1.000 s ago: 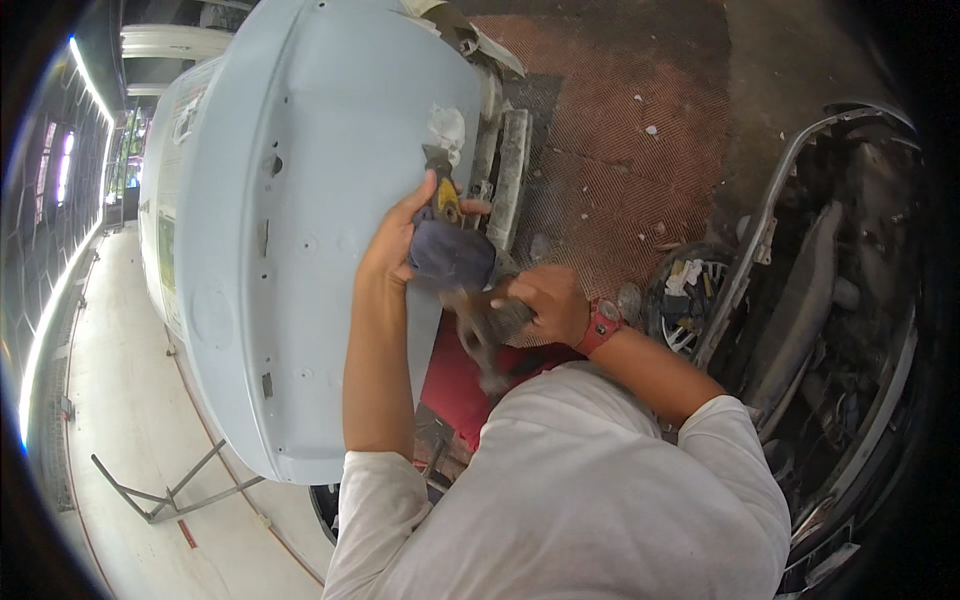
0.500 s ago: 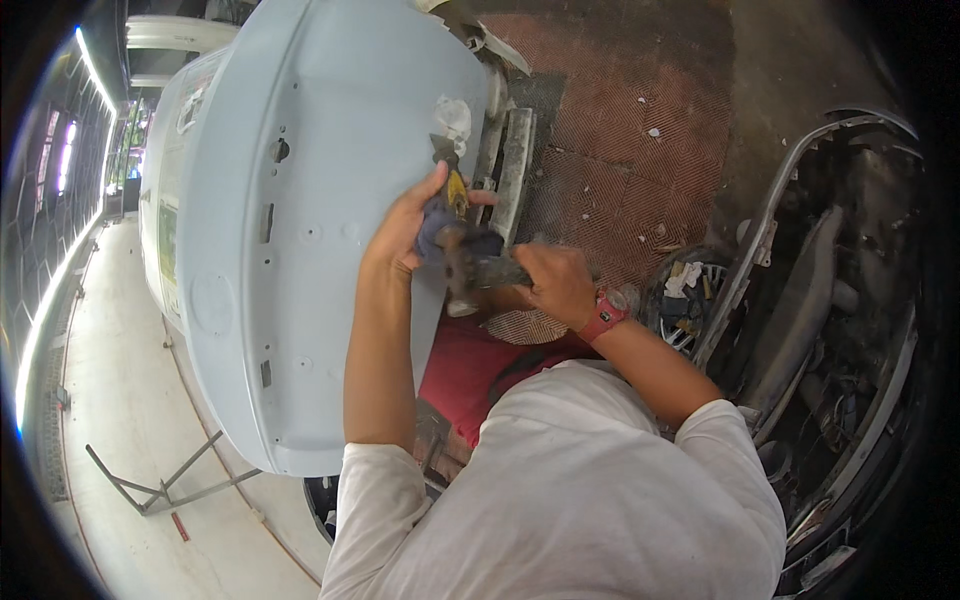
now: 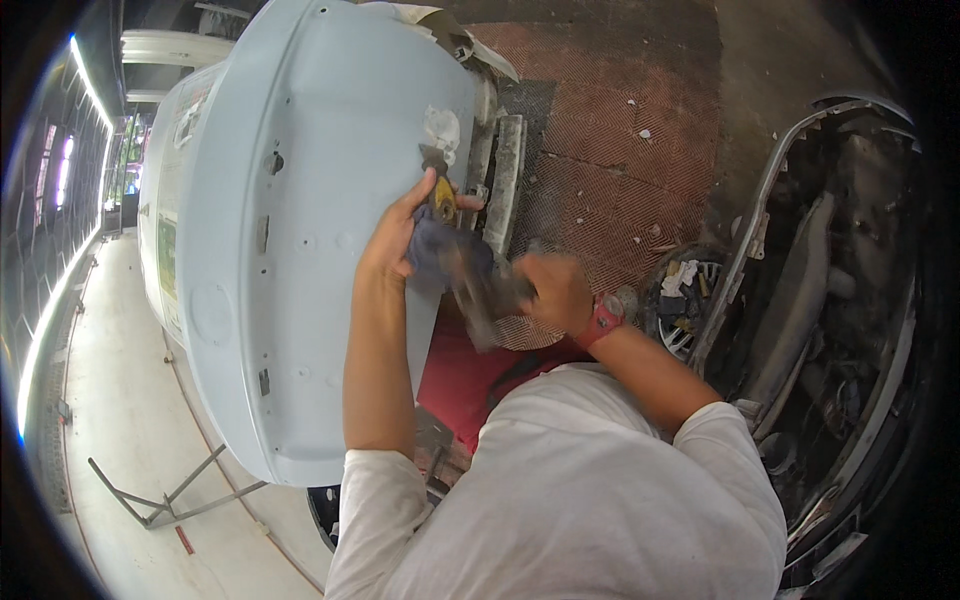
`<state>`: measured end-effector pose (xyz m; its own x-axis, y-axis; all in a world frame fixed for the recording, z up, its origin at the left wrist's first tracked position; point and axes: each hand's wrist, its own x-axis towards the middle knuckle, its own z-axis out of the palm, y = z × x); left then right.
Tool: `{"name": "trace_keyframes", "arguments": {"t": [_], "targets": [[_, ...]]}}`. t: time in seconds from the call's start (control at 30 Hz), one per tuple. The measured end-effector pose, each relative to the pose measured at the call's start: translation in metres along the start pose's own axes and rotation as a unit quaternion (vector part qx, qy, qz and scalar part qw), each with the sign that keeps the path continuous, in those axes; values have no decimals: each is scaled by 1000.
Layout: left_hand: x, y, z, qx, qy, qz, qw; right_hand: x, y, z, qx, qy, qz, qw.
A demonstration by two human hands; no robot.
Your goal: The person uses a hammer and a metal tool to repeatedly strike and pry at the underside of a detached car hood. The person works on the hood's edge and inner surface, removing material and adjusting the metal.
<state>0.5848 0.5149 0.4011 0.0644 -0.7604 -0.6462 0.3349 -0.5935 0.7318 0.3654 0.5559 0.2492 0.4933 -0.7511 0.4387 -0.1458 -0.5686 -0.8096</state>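
Note:
My left hand [image 3: 390,238] holds a scraper [image 3: 442,196] with a yellow and black handle and a short flat metal blade. Its thumb lies along the handle, and a dark blue cloth [image 3: 438,250] is bunched around the handle's near end. The blade points away from me, at a rough white patch [image 3: 441,131] on a pale blue car panel [image 3: 330,170]; whether it touches the panel, I cannot tell. My right hand [image 3: 556,292] is closed round the handle of a hammer [image 3: 472,295]. Motion smears the hammer's head, which is beside the cloth.
A worn metal bar [image 3: 508,185] runs along the panel's right edge. Behind it lies reddish patterned flooring [image 3: 620,150] with white flakes. A round container of tools [image 3: 685,300] stands right of my right hand, beside a stripped car body [image 3: 800,300]. A metal stand [image 3: 165,505] is at lower left.
The hammer's head has swung toward me, away from the scraper. My left hand keeps the scraper and cloth in nearly the same place. The whole view has shifted slightly.

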Motion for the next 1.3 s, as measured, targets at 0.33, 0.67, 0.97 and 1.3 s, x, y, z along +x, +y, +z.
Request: {"name": "trace_keyframes", "arguments": {"t": [0.33,0.67,0.97,1.3], "targets": [[9,13,-12,152,42,-14,987,-13,-4,-4,-9,-15,44,999],[18,41,15,558,89,12,825,-64,-27,-14,30,-33,118,992],[-32,-58,6,107,49,111,987,-103,3,-30,29,9,270,962],[-65,-98,8,145,150,120,971,-5,-15,-23,142,45,200,968]]}}
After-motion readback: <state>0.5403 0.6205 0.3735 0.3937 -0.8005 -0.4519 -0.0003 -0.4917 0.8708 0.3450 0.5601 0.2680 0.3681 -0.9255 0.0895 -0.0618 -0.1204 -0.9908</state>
